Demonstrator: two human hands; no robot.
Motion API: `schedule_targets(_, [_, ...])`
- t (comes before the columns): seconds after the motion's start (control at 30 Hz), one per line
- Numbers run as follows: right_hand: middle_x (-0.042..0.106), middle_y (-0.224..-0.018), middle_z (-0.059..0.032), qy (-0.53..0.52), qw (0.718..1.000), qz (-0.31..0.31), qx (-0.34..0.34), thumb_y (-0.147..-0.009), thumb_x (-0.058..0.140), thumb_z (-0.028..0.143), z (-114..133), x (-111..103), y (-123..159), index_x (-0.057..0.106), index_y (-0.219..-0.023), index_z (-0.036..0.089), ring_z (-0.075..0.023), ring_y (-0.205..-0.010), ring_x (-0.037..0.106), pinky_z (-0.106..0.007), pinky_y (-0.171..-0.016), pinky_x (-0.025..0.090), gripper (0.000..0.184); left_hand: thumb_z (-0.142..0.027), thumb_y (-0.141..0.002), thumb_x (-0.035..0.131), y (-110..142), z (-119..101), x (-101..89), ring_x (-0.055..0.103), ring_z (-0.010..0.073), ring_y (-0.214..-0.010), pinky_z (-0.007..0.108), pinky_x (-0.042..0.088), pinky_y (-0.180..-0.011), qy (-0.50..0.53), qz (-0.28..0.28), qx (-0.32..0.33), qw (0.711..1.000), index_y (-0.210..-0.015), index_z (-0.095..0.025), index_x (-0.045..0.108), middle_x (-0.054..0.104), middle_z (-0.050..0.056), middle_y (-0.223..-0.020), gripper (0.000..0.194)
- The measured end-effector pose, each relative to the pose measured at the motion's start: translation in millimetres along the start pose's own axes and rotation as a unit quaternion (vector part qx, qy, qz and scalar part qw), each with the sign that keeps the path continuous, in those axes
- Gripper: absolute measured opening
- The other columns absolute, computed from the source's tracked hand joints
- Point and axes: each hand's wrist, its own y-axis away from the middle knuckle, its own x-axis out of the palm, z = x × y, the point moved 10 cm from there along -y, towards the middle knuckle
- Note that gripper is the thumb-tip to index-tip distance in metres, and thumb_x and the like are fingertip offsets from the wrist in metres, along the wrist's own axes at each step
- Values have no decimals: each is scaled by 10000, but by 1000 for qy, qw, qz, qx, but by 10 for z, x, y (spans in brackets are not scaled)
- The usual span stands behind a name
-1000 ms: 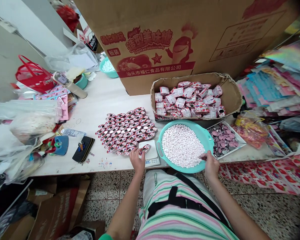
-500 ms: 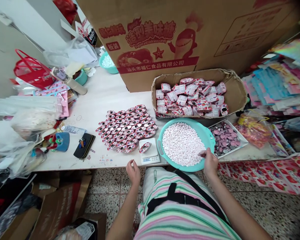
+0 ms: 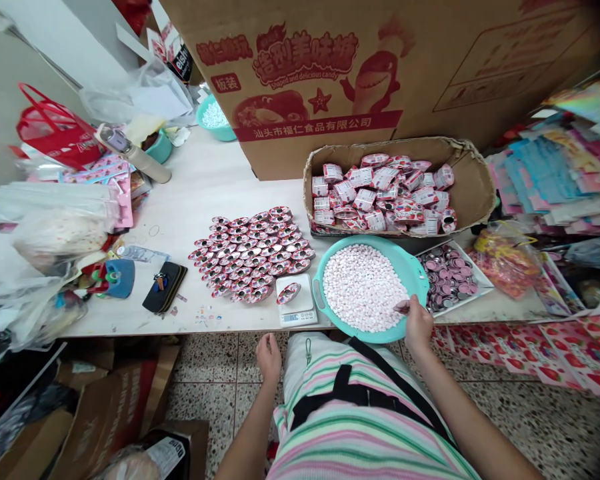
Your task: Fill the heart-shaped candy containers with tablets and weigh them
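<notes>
My right hand [image 3: 417,320] rests on the near rim of a teal basin [image 3: 420,273] full of small white and pink candies [image 3: 363,287], its fingers pinched on something small I cannot make out. My left hand [image 3: 269,356] hangs below the table edge beside my knee, fingers curled with nothing visible in them. A small white scale [image 3: 300,308] stands left of the basin with one oval tin [image 3: 289,293] on it. Rows of the same oval tins [image 3: 253,257] lie further left.
A torn cardboard tray [image 3: 473,183] of pink candy boxes sits behind the basin, a white tray of round lids [image 3: 450,275] to its right. A large printed carton [image 3: 330,73] stands behind. A black key pouch [image 3: 164,287], plastic bags and a red bag [image 3: 55,127] crowd the left.
My left hand let go of the oval tin on the scale and dropped below the table edge. My right hand stayed at the basin's rim.
</notes>
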Motion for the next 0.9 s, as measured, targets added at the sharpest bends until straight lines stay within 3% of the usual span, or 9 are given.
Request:
schedule_targets(0.13, [579,-549,-28,-5,1000,0,9,-754,478,645,-35,-8,-6,581,-575,163,-153,-575,533,-291,-641,428,524,-433,-877,360,-110,-280,-64,559,251,-991,410,422,-909,17,-23,40,999,-971,-167,574,626,117,-993,354])
schedule_targets(0.3, [579,-545,-23,-17,1000,-4,19,-744,499,636,-84,-31,-16,584,-572,161,-148,-564,527,-291,-635,426,512,-454,-797,546,-290,-902,-142,478,272,-1155,436,388,-981,10,-59,152,987,-1252,-159,421,534,143,-1202,556])
schedule_targets(0.47, [590,-562,-26,-18,1000,-3,10,-742,490,650,-59,-77,-15,592,-592,163,-154,-578,544,-292,-640,438,519,-382,-736,636,-540,-1338,57,426,293,-1216,448,357,-1018,-10,-37,243,969,-1320,-152,353,473,158,-1285,688])
schedule_targets(0.57, [591,-560,-26,-12,1000,-11,7,-751,479,648,-56,-153,-18,592,-601,166,-158,-578,550,-295,-636,448,517,-343,-741,618,-692,-1381,238,505,284,-1108,441,405,-953,-27,-7,243,970,-1203,-152,469,559,141,-1140,522])
schedule_targets(0.67, [595,-558,-21,-7,1000,-20,11,-761,476,636,-100,-252,-18,590,-598,171,-157,-573,547,-296,-635,449,506,-334,-780,566,-718,-1360,268,547,260,-1007,415,436,-892,-44,8,237,970,-1072,-171,543,598,108,-1007,335])
schedule_targets(0.8, [603,-547,-11,-11,999,-31,33,-752,506,609,-237,-365,-11,605,-620,178,-163,-564,544,-302,-629,449,461,-311,-799,545,-517,-1206,25,532,245,-997,392,437,-881,-61,0,239,969,-1080,-190,544,577,91,-1026,306])
schedule_targets(0.9, [605,-546,-14,-15,998,-31,44,-740,526,590,-311,-381,-26,611,-632,174,-166,-563,549,-309,-635,448,438,-348,-811,525,-364,-832,-315,530,245,-981,387,445,-862,-78,-50,175,980,-1085,-184,552,563,100,-1031,320])
